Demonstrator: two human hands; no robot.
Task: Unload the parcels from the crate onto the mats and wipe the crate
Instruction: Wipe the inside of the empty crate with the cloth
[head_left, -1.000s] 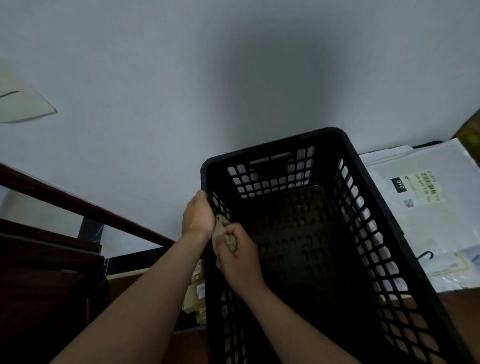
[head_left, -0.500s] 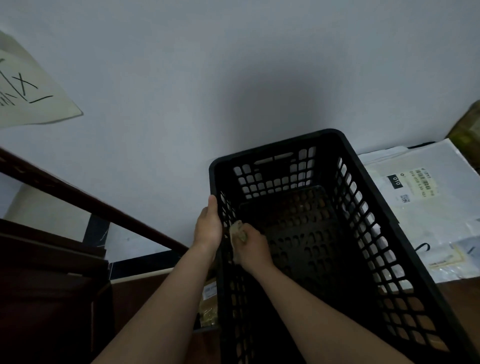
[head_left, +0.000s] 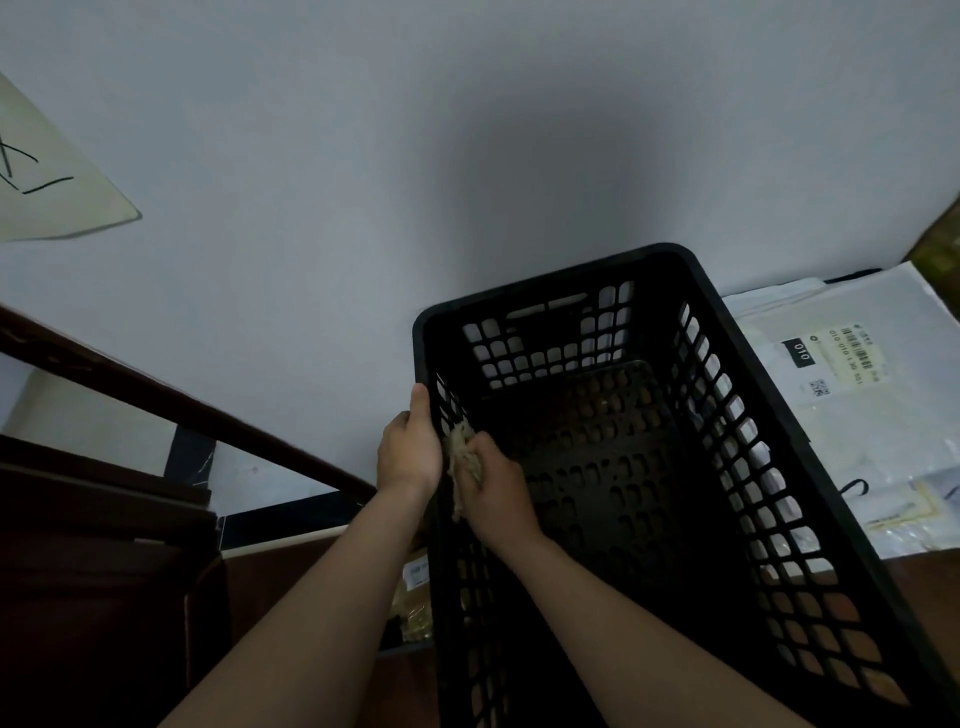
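Tightly, left hand (head_left: 408, 454): crate (head_left: 545, 278), right hand (head_left: 501, 501): cloth (head_left: 463, 460)

Head-worn camera looks steeply down, close over the crate (head_left: 675, 467).
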